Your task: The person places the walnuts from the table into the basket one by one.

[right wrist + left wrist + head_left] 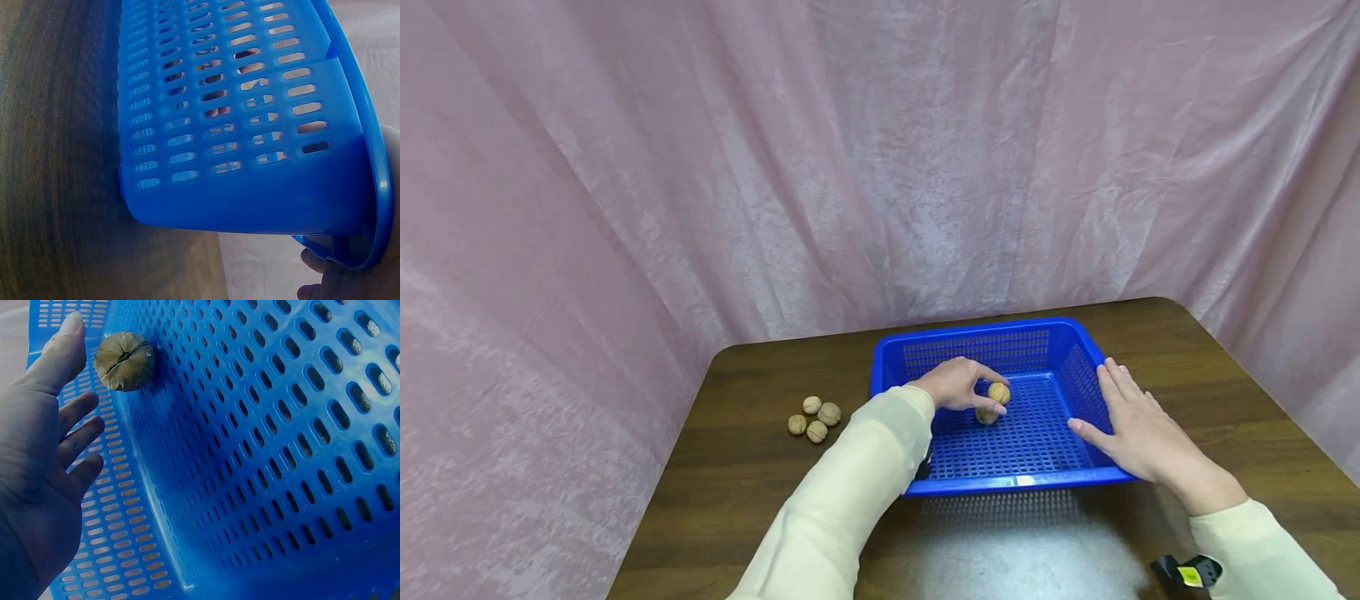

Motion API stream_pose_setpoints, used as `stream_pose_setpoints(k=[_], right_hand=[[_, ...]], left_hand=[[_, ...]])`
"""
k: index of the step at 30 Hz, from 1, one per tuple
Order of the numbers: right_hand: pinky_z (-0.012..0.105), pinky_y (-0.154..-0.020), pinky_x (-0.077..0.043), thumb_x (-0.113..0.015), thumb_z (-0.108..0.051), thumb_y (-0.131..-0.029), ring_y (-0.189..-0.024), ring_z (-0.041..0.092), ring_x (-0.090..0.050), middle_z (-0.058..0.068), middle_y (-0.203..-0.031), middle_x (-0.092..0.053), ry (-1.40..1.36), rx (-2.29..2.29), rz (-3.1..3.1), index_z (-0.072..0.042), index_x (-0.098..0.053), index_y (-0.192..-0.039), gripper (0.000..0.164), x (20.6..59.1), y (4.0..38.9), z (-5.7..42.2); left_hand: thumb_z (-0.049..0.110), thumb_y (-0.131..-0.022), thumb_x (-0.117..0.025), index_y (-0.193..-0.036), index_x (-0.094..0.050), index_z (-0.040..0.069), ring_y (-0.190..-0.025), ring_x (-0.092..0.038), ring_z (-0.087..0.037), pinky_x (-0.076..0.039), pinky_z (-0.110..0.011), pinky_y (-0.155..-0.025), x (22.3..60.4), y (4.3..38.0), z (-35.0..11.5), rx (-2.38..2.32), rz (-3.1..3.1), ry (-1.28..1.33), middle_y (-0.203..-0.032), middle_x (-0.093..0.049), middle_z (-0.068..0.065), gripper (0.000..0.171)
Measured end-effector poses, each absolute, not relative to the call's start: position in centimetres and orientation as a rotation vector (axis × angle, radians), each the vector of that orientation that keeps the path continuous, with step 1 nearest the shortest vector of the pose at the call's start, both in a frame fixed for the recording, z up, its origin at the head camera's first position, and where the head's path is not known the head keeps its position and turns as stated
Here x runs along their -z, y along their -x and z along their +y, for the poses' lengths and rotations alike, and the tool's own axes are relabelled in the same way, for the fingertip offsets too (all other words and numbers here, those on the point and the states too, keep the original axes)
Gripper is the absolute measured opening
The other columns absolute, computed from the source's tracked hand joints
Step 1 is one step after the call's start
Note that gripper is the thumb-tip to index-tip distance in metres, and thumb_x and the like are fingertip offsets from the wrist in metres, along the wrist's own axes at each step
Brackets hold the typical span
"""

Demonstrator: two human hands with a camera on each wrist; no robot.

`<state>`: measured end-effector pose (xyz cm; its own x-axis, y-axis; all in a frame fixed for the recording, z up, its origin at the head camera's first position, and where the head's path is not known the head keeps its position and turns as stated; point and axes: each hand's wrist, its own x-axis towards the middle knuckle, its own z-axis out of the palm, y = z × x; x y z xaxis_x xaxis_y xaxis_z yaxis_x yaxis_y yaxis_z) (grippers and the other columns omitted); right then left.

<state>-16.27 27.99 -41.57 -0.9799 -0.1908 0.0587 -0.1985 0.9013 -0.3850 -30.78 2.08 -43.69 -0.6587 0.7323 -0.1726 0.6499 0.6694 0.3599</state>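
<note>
Inside a blue perforated plastic basket [1000,482], my left hand [957,383] pinches a walnut [999,392] between thumb and index finger. A second walnut [985,417] lies on the basket floor just below, partly covered by the thumb in the head view. The left wrist view shows this lying walnut [125,361] whole, while the thumb hides most of the pinched one. My right hand [1150,437] rests on the basket's right rim with fingers straight and the thumb spread over the inner side. In the right wrist view, its fingers [328,281] show past the rim.
Several walnuts [817,431] sit grouped on the brown wooden table [737,500], left of the basket. A pink curtain [925,167] hangs behind the table and along its sides. A black device with a yellow label [1190,575] is at the right wrist.
</note>
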Motion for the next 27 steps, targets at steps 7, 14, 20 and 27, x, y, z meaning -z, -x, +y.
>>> stream_pose_setpoints(k=[7,14,20,27], right_hand=[[0.070,-0.104,-0.015,-0.051,-0.057,-0.093,-0.142,0.045,0.002,0.031,-0.155,0.001,-0.305,-0.619,-3.051,0.009,-0.004,-0.150,0.098,41.44,16.19,27.93],[0.070,-0.104,-0.016,-0.051,-0.055,-0.094,-0.142,0.045,0.002,0.030,-0.155,0.001,-0.308,-0.621,-3.052,0.009,-0.005,-0.150,0.097,41.31,16.19,27.87],[0.070,-0.104,-0.015,-0.052,-0.054,-0.094,-0.142,0.045,0.002,0.030,-0.155,0.002,-0.310,-0.631,-3.047,0.008,-0.004,-0.150,0.097,41.34,16.24,27.94],[0.069,-0.105,-0.015,-0.050,-0.057,-0.094,-0.142,0.045,0.002,0.030,-0.155,0.002,-0.313,-0.634,-3.043,0.008,-0.004,-0.150,0.097,41.33,16.26,27.98]], left_hand=[[0.061,-0.078,-0.066,-0.128,-0.062,0.035,-0.117,-0.052,-0.004,-0.044,-0.027,-0.097,43.66,30.61,2.05,-0.390,2.581,-1.095,-0.125,-0.060,0.017,0.057],[0.060,-0.078,-0.067,-0.126,-0.064,0.036,-0.124,-0.049,-0.007,-0.040,-0.028,-0.102,43.63,30.70,1.90,-0.353,2.580,-1.117,-0.128,-0.059,0.017,0.054],[0.063,-0.077,-0.066,-0.128,-0.062,0.036,-0.125,-0.048,-0.006,-0.040,-0.028,-0.103,43.54,30.77,1.95,-0.366,2.577,-1.097,-0.130,-0.058,0.017,0.057],[0.064,-0.077,-0.066,-0.128,-0.063,0.032,-0.123,-0.050,-0.007,-0.041,-0.029,-0.102,43.26,30.78,1.94,-0.381,2.596,-1.133,-0.129,-0.059,0.016,0.060]])
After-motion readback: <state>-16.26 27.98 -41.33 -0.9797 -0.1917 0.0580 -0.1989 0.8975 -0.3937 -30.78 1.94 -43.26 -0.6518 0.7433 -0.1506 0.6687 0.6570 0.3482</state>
